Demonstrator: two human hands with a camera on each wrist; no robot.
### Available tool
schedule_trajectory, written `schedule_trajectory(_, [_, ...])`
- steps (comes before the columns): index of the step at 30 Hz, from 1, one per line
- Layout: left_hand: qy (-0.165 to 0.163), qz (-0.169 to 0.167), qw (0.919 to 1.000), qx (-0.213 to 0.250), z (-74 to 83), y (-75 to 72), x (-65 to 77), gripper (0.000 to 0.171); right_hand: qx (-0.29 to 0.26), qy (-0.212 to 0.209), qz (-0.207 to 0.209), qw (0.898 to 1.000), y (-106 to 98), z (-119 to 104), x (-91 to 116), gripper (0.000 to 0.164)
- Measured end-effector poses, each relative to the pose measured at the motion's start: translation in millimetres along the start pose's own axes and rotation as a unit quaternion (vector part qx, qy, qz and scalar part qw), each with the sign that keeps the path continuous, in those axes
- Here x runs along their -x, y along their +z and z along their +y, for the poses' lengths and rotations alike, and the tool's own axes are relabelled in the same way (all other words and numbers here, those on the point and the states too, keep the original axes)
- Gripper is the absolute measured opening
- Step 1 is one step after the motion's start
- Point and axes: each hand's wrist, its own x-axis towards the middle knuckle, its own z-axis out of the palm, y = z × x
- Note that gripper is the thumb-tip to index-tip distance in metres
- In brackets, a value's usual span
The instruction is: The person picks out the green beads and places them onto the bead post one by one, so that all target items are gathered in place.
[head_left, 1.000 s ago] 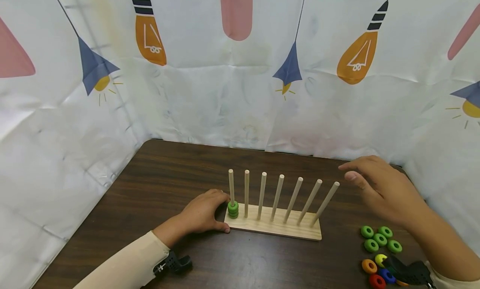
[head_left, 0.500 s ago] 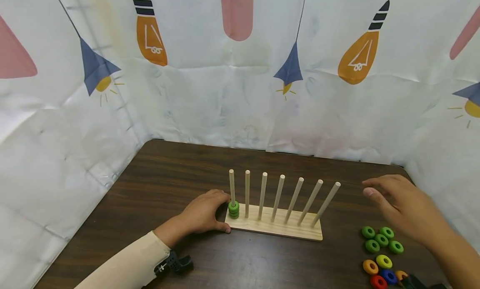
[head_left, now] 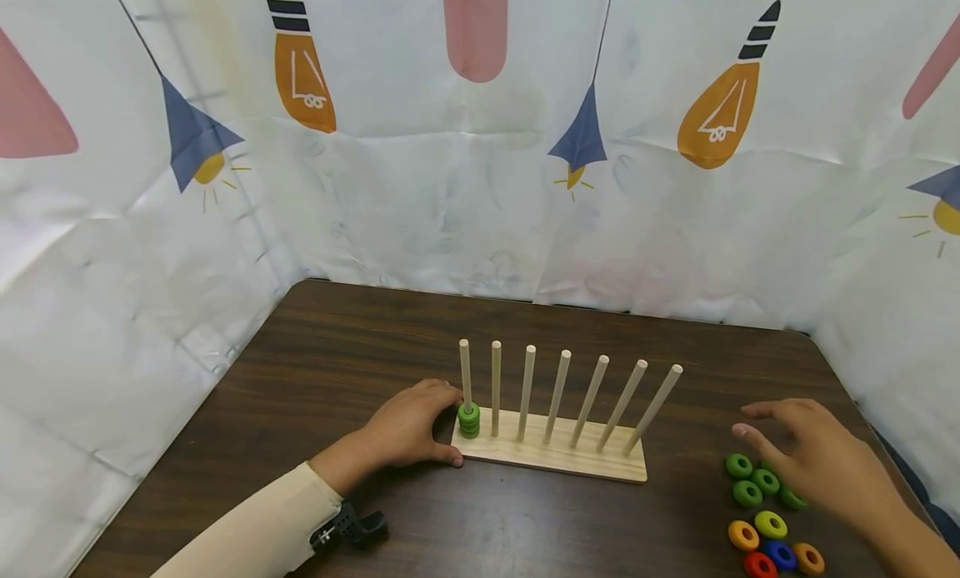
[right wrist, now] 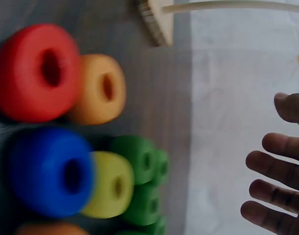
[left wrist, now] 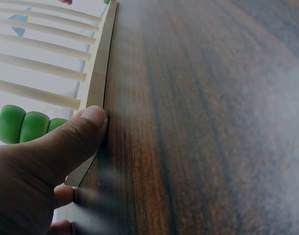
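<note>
yr r hand (head_left: 817,457), fingers apart, empty, is nearer loose green rings (head_left: 757,481), at its l; yr l hand (head_left: 405,424) grips rack (head_left: 551,456).

Peg rack (head_left: 558,455): was plain, pale wood. Ring stack (head_left: 469,421), left: was green. At right, I noted green rings (head_left: 738,495), far; one yellow ring (right wrist: 101,183), two orange rings (right wrist: 90,93), one blue ring (right wrist: 37,166), one red ring (right wrist: 22,78), nearer. Tabletop (head_left: 360,345): was dark brown, streaked. Backdrop (head_left: 450,211): was white, printed with orange bulbs (head_left: 716,103), blue lamps (head_left: 581,137), pink shapes (head_left: 476,32).
</note>
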Motion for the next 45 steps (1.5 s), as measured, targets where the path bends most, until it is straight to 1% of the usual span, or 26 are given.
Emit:
schedule_trajectory(2, [-0.001,0.001,1.0000,-0.002,-0.1,0.1,0.2,0.065,0.004,0.006,-0.016,1.000,5.6,5.2,0.8,0.052])
schedule_trajectory(7, [-0.003,-0.001,1.0000,-0.004,-0.3,0.5,0.0,0.064,0.010,0.002,-0.037,0.999,18.3,16.2,3.7,0.043])
schedule_trajectory(9, [-0.003,-0.001,1.0000,-0.004,-0.2,0.4,0.0,0.064,0.011,0.000,-0.043,0.999,22.7,19.3,5.6,0.042])
schedule_trajectory(14, [-0.003,-0.003,1.0000,-0.004,0.4,-0.2,0.1,0.064,0.013,-0.006,-0.047,0.999,32.3,25.6,8.8,0.041])
schedule_trajectory(18, [-0.006,-0.004,1.0000,-0.004,1.1,-0.3,0.7,0.065,0.014,-0.014,-0.045,0.999,37.6,29.1,9.0,0.033])
schedule_trajectory(24, [-0.006,-0.004,1.0000,-0.006,1.0,0.2,1.0,0.066,0.008,0.000,-0.055,0.998,40.8,29.1,7.8,0.023])
schedule_trajectory(40, [-0.011,-0.006,0.9999,-0.007,0.3,0.2,1.0,0.066,0.022,0.010,-0.052,0.998,43.8,25.0,2.8,0.024])
schedule_trajectory(45, [-0.013,-0.007,0.9999,-0.006,-0.1,0.7,1.3,0.067,0.023,0.005,-0.050,0.998,45.3,22.2,1.7,0.027])
